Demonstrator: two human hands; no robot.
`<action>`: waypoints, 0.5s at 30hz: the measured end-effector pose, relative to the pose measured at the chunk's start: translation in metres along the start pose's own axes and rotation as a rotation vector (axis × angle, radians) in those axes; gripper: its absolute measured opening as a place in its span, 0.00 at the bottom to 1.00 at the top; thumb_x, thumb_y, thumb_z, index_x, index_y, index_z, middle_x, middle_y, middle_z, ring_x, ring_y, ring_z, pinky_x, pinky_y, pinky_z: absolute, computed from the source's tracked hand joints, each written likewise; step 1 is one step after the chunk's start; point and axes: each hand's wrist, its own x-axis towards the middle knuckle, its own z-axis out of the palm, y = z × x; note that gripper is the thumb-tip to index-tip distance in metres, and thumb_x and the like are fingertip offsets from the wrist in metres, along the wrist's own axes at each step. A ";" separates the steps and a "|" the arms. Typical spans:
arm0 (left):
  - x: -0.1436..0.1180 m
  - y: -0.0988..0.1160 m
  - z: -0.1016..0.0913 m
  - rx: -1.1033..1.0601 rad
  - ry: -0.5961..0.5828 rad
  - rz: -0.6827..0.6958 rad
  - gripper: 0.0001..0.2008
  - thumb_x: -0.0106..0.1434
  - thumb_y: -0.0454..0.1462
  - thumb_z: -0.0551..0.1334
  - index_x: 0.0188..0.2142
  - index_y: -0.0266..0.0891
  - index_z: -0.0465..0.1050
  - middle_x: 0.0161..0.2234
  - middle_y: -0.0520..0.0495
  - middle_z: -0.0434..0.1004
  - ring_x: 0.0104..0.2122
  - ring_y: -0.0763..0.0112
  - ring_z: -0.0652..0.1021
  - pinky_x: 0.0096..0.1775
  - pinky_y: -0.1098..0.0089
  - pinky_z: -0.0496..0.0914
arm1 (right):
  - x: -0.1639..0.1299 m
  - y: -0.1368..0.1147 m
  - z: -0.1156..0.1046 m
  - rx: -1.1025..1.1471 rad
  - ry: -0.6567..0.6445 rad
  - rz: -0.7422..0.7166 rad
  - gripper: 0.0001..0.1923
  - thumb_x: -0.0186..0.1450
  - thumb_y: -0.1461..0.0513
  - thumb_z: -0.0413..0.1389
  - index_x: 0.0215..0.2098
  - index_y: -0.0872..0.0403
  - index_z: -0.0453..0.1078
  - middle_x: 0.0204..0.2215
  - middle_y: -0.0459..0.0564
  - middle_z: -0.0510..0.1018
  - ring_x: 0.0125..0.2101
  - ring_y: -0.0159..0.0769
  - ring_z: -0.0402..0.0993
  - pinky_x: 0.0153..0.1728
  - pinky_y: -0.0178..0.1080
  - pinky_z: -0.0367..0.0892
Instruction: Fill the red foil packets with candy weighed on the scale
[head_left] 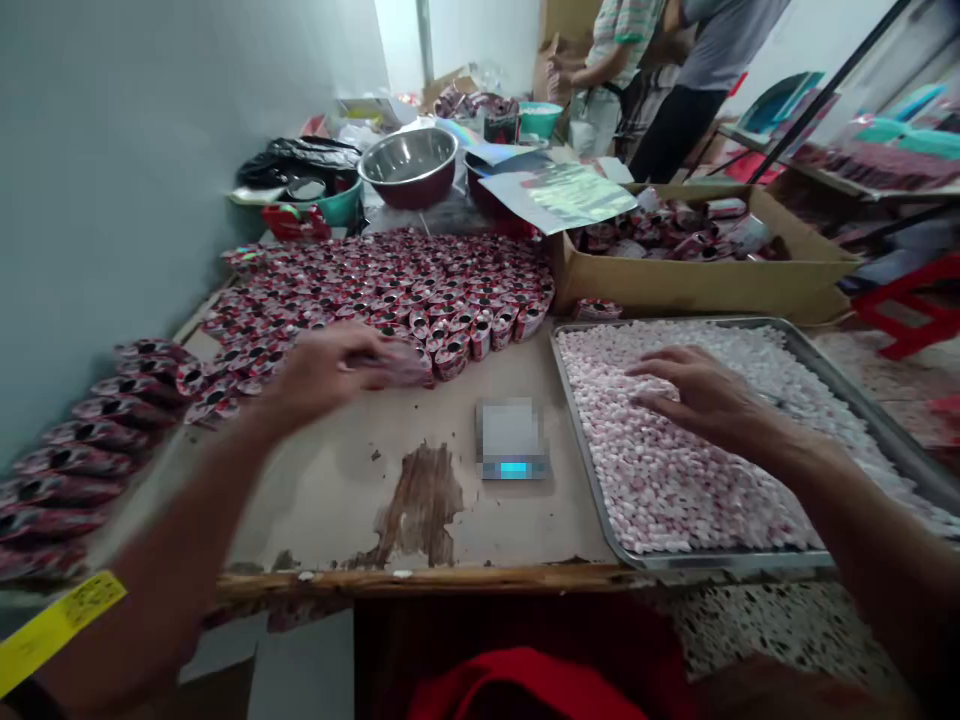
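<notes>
My left hand [337, 365] is closed on a small printed pouch [409, 365], blurred by motion, at the front edge of a dense cluster of similar red-and-white pouches [375, 280]. Those pouches stand upright with dark open tops. My right hand [697, 385] has its fingers apart, palm down over small white and pinkish pieces [660, 480], perhaps candies, that fill a metal tray [600, 510]. Whether its fingertips touch the pieces I cannot tell. Between my hands, a small scale [512, 435] with a lit blue display lies on the table [300, 500].
More pouches [75, 450] line the table's left edge. Behind the tray stands a cardboard box [705, 285] of pouches. A steel bowl [409, 165] and a teal basin [337, 205] are at the back. Two people [675, 80] stand beyond. A red stool [911, 305] is at right.
</notes>
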 end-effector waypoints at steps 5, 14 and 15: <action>0.006 0.061 0.159 0.002 -0.186 0.045 0.03 0.65 0.33 0.71 0.36 0.42 0.80 0.42 0.46 0.84 0.41 0.60 0.84 0.46 0.61 0.79 | -0.008 0.010 0.004 -0.066 -0.110 -0.049 0.18 0.74 0.56 0.58 0.57 0.55 0.79 0.52 0.61 0.81 0.51 0.55 0.78 0.56 0.56 0.71; -0.024 0.047 0.125 0.104 0.106 0.132 0.10 0.67 0.42 0.73 0.47 0.48 0.81 0.58 0.42 0.80 0.60 0.52 0.80 0.65 0.47 0.74 | -0.007 -0.001 -0.003 -0.317 -0.230 -0.013 0.14 0.78 0.57 0.54 0.55 0.54 0.77 0.50 0.59 0.82 0.49 0.53 0.76 0.48 0.48 0.66; -0.029 0.045 0.112 0.133 0.140 0.112 0.09 0.68 0.43 0.72 0.46 0.49 0.81 0.55 0.43 0.82 0.58 0.52 0.81 0.64 0.47 0.75 | -0.006 -0.005 -0.001 -0.366 -0.246 -0.015 0.13 0.78 0.58 0.54 0.54 0.53 0.77 0.50 0.59 0.82 0.49 0.54 0.75 0.47 0.48 0.64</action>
